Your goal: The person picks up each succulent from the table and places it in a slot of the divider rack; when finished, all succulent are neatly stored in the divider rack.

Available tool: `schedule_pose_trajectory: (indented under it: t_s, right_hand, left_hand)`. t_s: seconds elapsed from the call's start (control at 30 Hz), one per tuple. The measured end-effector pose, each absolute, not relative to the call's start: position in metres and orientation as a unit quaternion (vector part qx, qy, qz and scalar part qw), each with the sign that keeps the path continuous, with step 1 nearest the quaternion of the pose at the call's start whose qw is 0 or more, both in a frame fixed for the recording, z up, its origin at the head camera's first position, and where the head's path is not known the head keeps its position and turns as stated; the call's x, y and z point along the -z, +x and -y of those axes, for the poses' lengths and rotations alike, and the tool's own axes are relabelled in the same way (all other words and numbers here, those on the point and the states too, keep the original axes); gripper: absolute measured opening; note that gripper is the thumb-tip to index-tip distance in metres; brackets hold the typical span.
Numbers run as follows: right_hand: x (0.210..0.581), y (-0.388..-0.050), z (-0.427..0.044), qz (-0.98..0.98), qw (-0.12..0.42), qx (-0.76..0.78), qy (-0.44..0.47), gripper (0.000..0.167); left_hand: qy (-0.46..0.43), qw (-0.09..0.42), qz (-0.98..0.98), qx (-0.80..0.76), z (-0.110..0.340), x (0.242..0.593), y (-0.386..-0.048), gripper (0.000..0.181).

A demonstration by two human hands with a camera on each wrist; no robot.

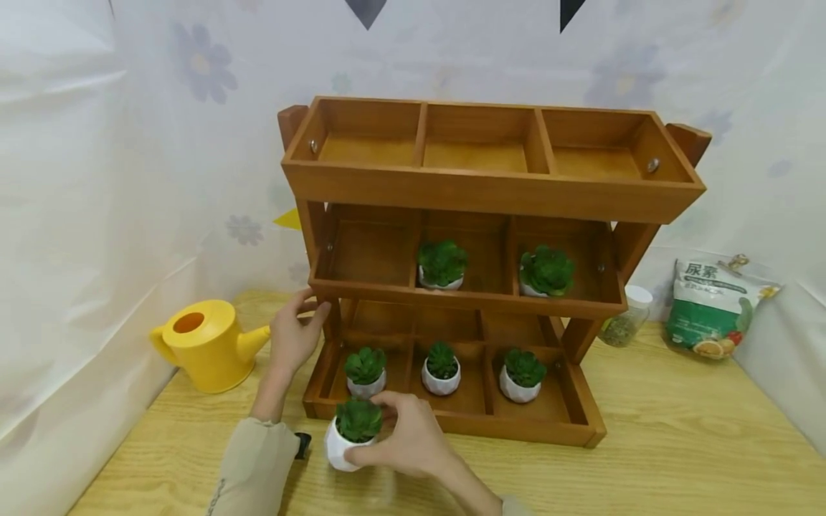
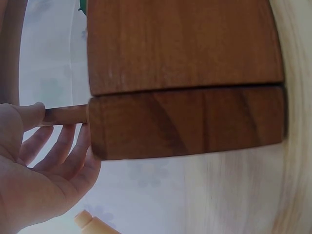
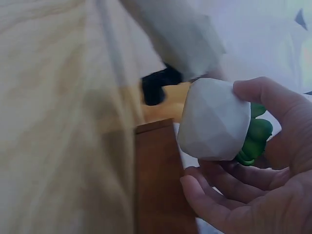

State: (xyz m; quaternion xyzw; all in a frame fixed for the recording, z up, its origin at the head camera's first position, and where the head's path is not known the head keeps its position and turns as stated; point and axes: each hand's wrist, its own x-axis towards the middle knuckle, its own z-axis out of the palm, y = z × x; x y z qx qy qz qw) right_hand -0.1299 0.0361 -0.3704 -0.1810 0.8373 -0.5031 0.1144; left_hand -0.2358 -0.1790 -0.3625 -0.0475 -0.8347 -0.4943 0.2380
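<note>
My right hand (image 1: 416,437) pinches a small potted succulent (image 1: 357,423) by its white faceted pot, in front of the wooden plant stand's lower left corner. In the right wrist view the pot (image 3: 214,119) is tipped, thumb on one side and fingers on the other. My left hand (image 1: 298,333) grips the left upright of the three-tier wooden plant stand (image 1: 490,190); the left wrist view has thumb and fingers on either side of the post (image 2: 67,115). Potted succulents stand in all three front compartments of the bottom tier, and in the middle and right ones of the middle tier.
Left of the stand is a yellow watering can (image 1: 209,347), its spout near my left wrist. At the right, a lidded jar (image 1: 626,319) and a green-and-white bag (image 1: 713,308) with a clip stand by the back wall. The top tier has three compartments.
</note>
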Motion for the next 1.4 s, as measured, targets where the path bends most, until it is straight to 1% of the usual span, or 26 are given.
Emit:
schedule_pose_trajectory:
  t_s: [0.17,0.4,0.53,0.63,0.77,0.93,1.03,1.17,1.4]
  right_hand:
    - [0.339,-0.137,-0.048,-0.823,0.129,0.526,-0.173,0.062]
    - [0.293,-0.158,-0.062,-0.802,0.109,0.556,-0.189,0.053]
    - [0.271,-0.167,-0.069,-0.804,0.094,0.557,-0.188,0.057]
    - [0.256,-0.17,-0.072,-0.797,0.094,0.564,-0.193,0.058]
    - [0.24,-0.174,-0.072,-0.794,0.086,0.564,-0.209,0.052]
    - [0.226,-0.18,-0.067,-0.815,0.034,0.536,-0.22,0.047]
    - [0.219,-0.184,-0.062,-0.828,-0.008,0.514,-0.225,0.047]
    - [0.212,-0.191,-0.055,-0.836,-0.05,0.498,-0.226,0.05]
    - [0.207,-0.201,-0.041,-0.856,-0.087,0.459,-0.221,0.055]
  left_hand:
    - [-0.041,0.239,0.836,0.492,0.179,0.363,-0.236,0.037]
    - [-0.029,0.236,0.84,0.489,0.181,0.363,-0.237,0.038]
    - [-0.032,0.237,0.84,0.487,0.182,0.364,-0.236,0.038]
    - [-0.032,0.238,0.839,0.488,0.182,0.365,-0.236,0.037]
    - [-0.031,0.24,0.837,0.49,0.183,0.366,-0.236,0.036]
    - [-0.031,0.233,0.838,0.493,0.183,0.366,-0.235,0.037]
    - [-0.033,0.235,0.839,0.489,0.183,0.367,-0.236,0.037]
    - [-0.043,0.249,0.836,0.487,0.181,0.366,-0.237,0.035]
    - [-0.048,0.258,0.833,0.487,0.178,0.365,-0.238,0.033]
